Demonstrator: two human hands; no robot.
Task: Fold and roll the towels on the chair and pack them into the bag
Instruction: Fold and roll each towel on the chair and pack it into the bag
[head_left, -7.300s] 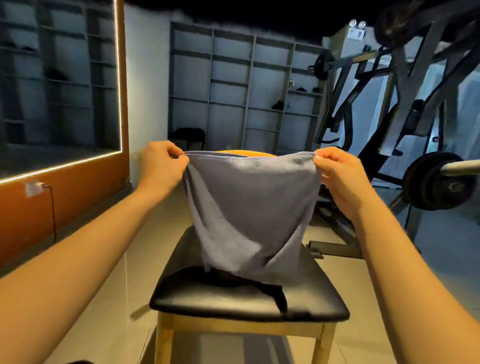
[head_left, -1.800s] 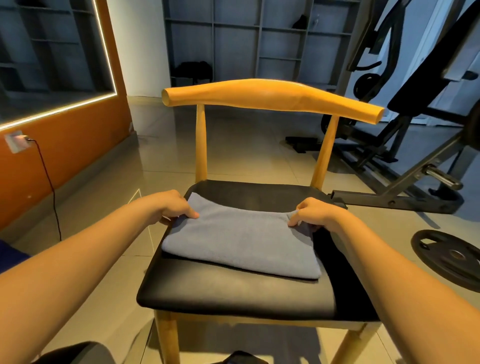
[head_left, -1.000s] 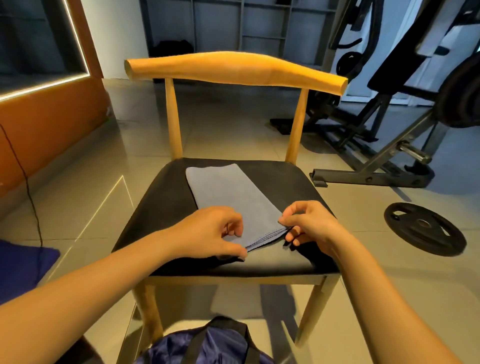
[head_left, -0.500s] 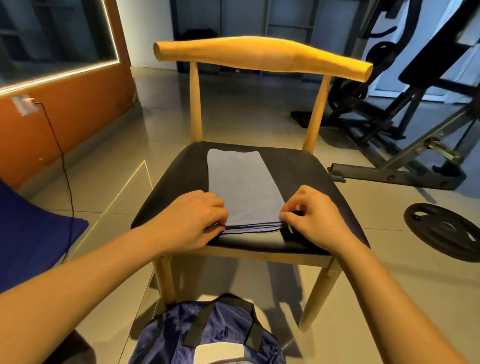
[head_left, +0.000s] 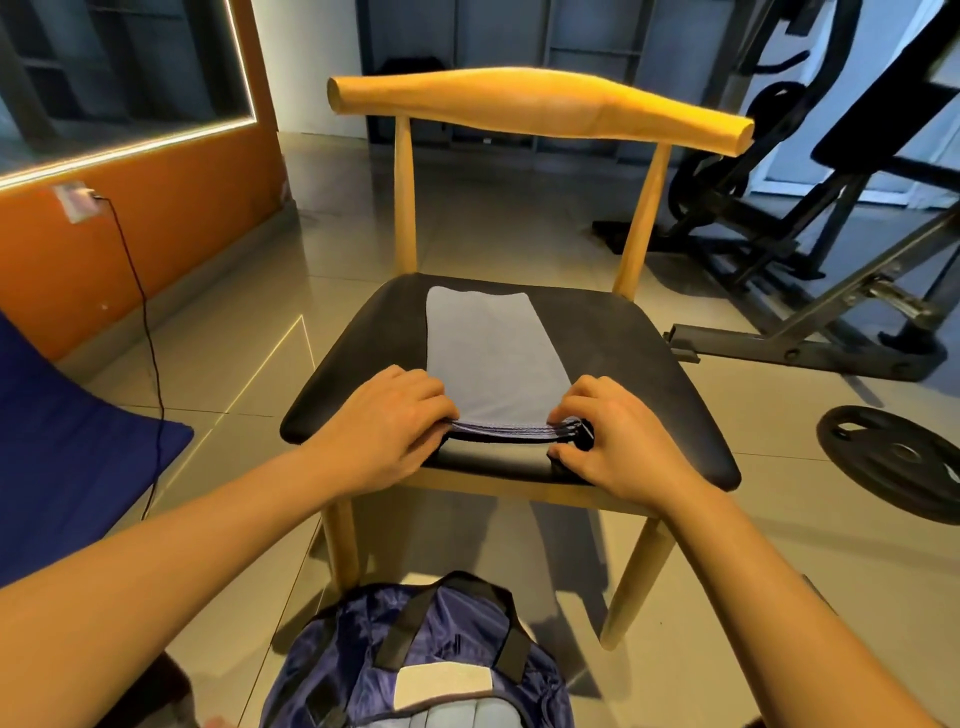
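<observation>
A grey towel (head_left: 491, 348), folded into a long narrow strip, lies lengthwise on the black seat of a wooden chair (head_left: 670, 395). My left hand (head_left: 387, 431) pinches the strip's near left corner and my right hand (head_left: 605, 434) pinches its near right corner, with the near edge lifted slightly off the seat. A dark blue bag (head_left: 431, 660) with black straps sits on the floor in front of the chair, and light cloth shows in its opening.
Gym machine frames (head_left: 810, 260) stand at the right, with a weight plate (head_left: 898, 457) flat on the floor. An orange wall with a socket and hanging cable (head_left: 140, 312) is at the left, beside a dark blue cushion (head_left: 62, 447).
The towel went from held up, to folded flat across the seat, to a lengthwise strip. Over the last half second both hands kept hold of its near edge.
</observation>
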